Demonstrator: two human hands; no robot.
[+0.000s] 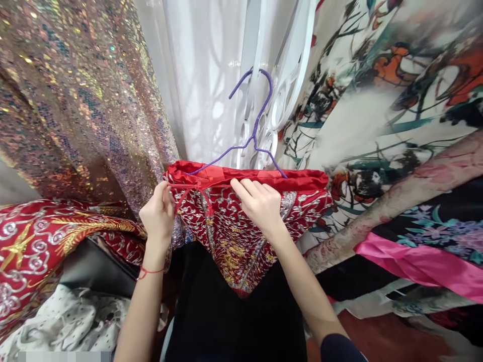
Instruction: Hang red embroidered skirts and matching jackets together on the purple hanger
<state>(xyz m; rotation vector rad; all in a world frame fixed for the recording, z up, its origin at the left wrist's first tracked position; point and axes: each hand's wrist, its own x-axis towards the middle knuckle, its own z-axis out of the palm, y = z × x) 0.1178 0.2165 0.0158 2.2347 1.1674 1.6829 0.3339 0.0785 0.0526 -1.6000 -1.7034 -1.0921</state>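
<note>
A red garment (234,246) with silver and gold embroidery is spread at the centre of the frame, its lower edge narrowed to a point above black cloth (237,322). Along its top, a shiny red waistband (302,180) is hung on a purple hanger (255,128), whose hook is turned towards the left of the frame. A red cord (184,186) is knotted at the front of the waistband, left of centre. Its left part is pinched between the thumb and fingers of the left hand (156,213). By the bent fingers of the right hand (261,205) the cord's other side seems to be held against the waistband, though the fingertips are partly hidden. The upper left is filled by sequined fabric (83,100), the upper right by printed fabric (358,125). At the lower left, dotted white cloth (71,322) is heaped.
</note>
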